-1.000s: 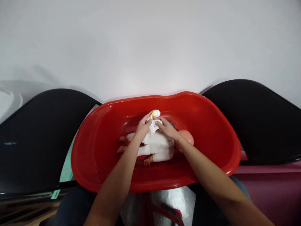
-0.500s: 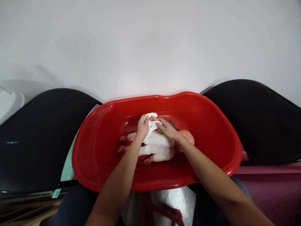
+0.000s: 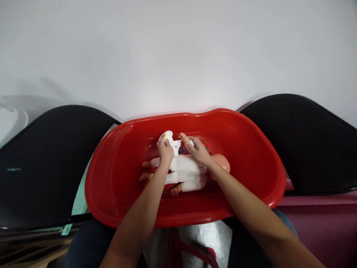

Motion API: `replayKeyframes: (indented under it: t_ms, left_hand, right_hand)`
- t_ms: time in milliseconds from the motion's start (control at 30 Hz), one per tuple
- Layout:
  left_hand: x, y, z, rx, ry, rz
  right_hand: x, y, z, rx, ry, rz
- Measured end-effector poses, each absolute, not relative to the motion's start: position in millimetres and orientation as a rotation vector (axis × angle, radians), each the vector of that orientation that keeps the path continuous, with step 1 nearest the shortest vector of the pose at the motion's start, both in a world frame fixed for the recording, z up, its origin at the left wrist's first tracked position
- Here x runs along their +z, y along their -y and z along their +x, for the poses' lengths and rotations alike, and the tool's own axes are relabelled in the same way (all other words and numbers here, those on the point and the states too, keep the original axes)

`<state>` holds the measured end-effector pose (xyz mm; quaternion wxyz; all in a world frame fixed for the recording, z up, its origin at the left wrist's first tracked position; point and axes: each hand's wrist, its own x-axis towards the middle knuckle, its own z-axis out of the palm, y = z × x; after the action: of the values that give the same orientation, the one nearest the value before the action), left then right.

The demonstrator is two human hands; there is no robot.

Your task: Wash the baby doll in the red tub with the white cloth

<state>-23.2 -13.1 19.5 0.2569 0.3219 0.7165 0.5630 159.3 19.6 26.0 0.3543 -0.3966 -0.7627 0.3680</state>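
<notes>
- Baby doll (image 3: 188, 169): lies in white clothing inside the red baby bathtub (image 3: 119, 160), head toward the tub's right end.
- Left hand (image 3: 165, 152): grips a printed white cloth (image 3: 176, 147) within the tub.
- Right hand (image 3: 202, 152): grasps the doll's raised arm (image 3: 184, 138), within the tub.

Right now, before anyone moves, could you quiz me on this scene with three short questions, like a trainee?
1. What does the person's left hand hold?
2. True or false: the plastic-looking doll in white clothes lies inside the long, glossy red plastic tub.
3. Fill in: the person's right hand grips the doll's raised ____.

Key:
1. A white, soft-looking item with a yellow patch.
2. True.
3. Arm.
</notes>
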Motion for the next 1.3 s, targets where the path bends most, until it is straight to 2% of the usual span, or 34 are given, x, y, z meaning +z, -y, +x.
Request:
replayKeyframes:
  t_ms: [167, 300, 467, 667, 933, 1300]
  left_hand:
    - [14.6, 17.3, -4.6, 1.498, -1.447, 0.88]
    - [18.7, 17.4, -11.7, 1.435, -1.313, 0.925]
    - [25.6, 16.8, -19.2, 1.439, -1.392, 0.947]
    - [23.1, 19.2, -15.3, 1.58, -1.732, 1.181]
    - [12.0, 24.5, -4.2, 1.448, -1.383, 1.27]
    - [8.4, 21.3, -4.8, 1.467, -1.541, 1.296]
  right_hand:
    - [21.5, -19.2, 159.4, 0.785, 2.119, -1.124]
    - [25.5, -20.5, 161.8, 0.84, 2.086, -1.052]
    - [30.6, -17.5, 162.9, 0.903, 2.084, -1.001]
    - [34.4, -15.0, 162.8, 0.977, 2.089, -0.961]
    - [31.5, -20.0, 167.1, 1.023, 2.219, -0.918]
    - [28.5, -17.8, 165.2, 0.918, 2.368, -0.911]
